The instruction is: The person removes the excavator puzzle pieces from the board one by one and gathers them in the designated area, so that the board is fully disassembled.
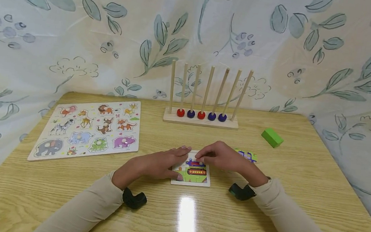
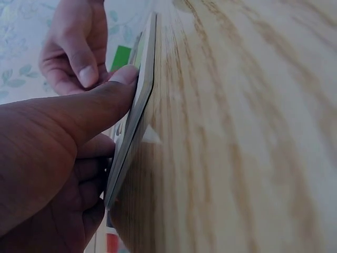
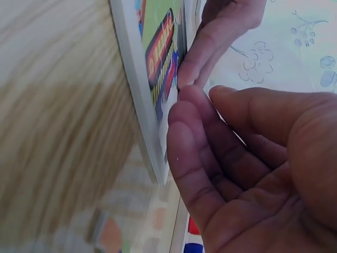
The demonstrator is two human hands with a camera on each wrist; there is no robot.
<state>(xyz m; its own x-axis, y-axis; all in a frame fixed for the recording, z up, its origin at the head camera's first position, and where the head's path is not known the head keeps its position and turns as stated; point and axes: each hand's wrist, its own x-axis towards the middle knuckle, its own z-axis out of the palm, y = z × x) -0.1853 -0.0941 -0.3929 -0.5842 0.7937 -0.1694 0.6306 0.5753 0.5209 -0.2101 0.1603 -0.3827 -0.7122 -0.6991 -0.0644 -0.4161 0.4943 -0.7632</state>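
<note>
A small square jigsaw puzzle (image 1: 196,179) in a pale wooden frame lies in front of me, its picture a tracked vehicle over green ground. My left hand (image 1: 159,163) rests on its left side, fingers extended toward the back corner. In the left wrist view, the left thumb (image 2: 105,103) presses on the board near its edge. The right hand (image 1: 223,157) is over the back right part, its fingers loosely bent. Up close, the right fingertips (image 3: 181,134) are right at the board's face, with the thumb beside them and no piece showing between.
Loose puzzle pieces (image 1: 249,156) lie behind the right wrist. A green block (image 1: 272,137) sits farther right. At the back stands a wooden peg rack (image 1: 201,121) with red and blue beads. An animal knob puzzle (image 1: 88,126) lies at left. Patterned cloth (image 1: 129,33) hangs behind the table.
</note>
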